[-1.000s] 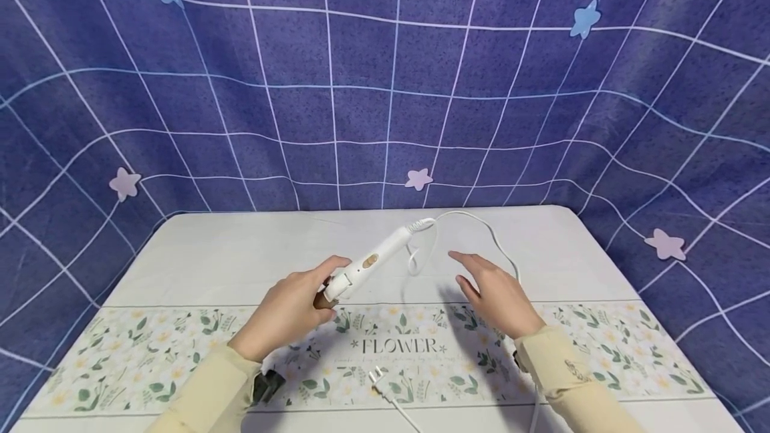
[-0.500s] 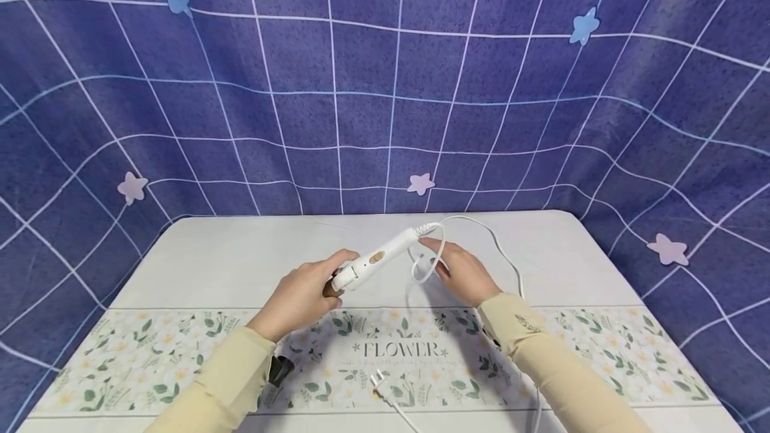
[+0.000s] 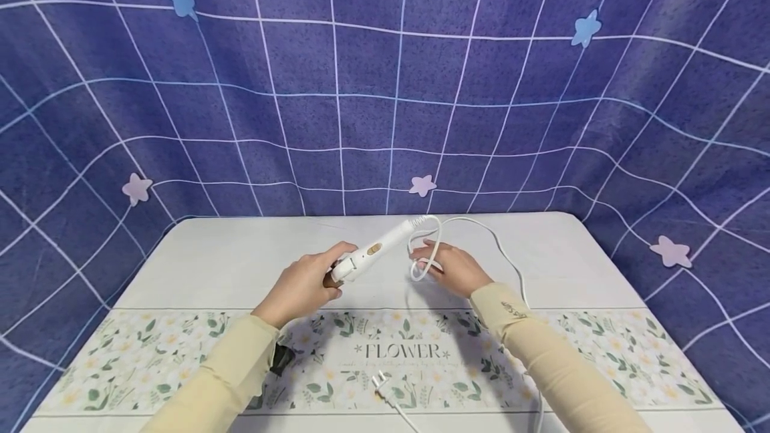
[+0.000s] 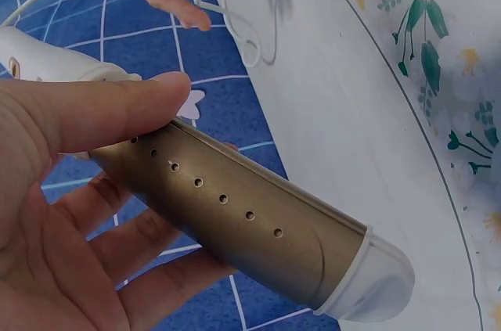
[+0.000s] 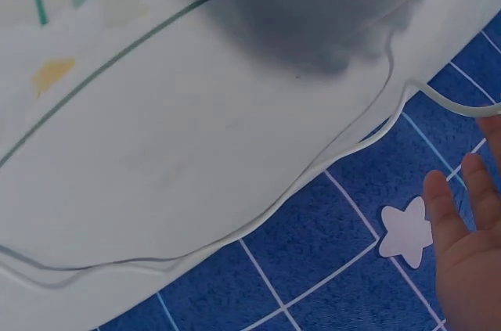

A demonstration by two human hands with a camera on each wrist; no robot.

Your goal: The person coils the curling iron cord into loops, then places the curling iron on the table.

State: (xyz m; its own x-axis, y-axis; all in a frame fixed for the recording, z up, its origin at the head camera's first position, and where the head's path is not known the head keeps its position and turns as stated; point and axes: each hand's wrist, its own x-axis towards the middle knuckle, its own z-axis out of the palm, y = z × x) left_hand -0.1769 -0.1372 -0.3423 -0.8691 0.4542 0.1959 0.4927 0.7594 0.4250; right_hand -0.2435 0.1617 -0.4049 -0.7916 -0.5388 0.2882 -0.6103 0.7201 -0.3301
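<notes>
My left hand (image 3: 301,289) grips a curling iron (image 3: 375,249), held above the table and slanting up to the right. In the left wrist view its gold barrel (image 4: 250,206) has a row of small holes and a clear cap (image 4: 376,276) at the end. The white handle, with a gold switch (image 3: 374,248), points away from me. A white cord (image 5: 442,102) loops from the handle's end around my right hand (image 3: 457,272). The right hand's fingers (image 5: 444,206) extend loosely near that loop, and the cord passes at their tips.
The cord's two-pin plug (image 3: 385,387) lies on the white table cover (image 3: 228,252) near the front. A floral band (image 3: 180,359) with lettering crosses the cover. Behind hangs a blue grid-patterned curtain (image 3: 361,119) with stars.
My right hand has moved left from beside the table's right part to the cord loop near the handle's end. The left hand keeps its grip, and the curling iron has shifted only slightly.
</notes>
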